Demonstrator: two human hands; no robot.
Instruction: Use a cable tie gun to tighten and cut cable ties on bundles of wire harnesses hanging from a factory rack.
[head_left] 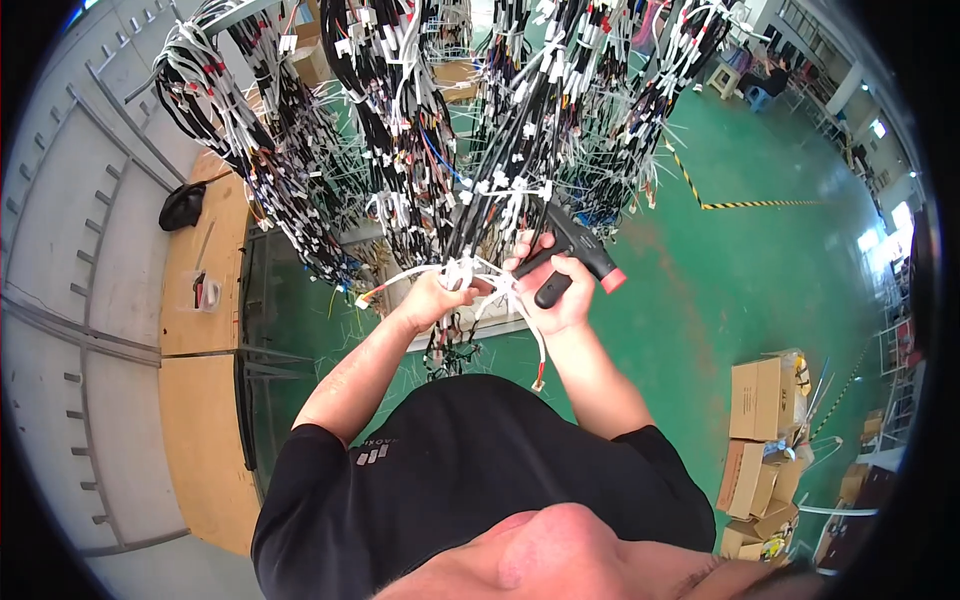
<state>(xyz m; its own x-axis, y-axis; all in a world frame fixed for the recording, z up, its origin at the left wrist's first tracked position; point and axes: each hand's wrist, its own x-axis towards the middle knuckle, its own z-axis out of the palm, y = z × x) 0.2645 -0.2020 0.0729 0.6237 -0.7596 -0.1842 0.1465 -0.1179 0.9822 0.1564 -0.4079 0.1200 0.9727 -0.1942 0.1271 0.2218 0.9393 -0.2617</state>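
Observation:
In front of my chest, my left hand (430, 300) is closed around the white-sleeved wires of a hanging wire harness (460, 270). My right hand (562, 308) grips a black pistol-shaped cable tie gun (578, 246) with a red end cap, and its nose points left toward the same bundle. Between the two hands, white wire branches spread out. One branch drops to a small connector (539, 384) with red wire at its end; another reaches left to a white connector (362, 301) with orange and red wires. The tool's tip is hidden among the wires and fingers.
Thick bundles of black and white wire harnesses (395, 120) hang from a rack ahead. A wooden workbench (200, 400) stands at left, bearing a small clear box (205, 292) and a black bag (182, 207). Cardboard boxes (757, 400) sit at right. Far off, a person (770, 78) sits.

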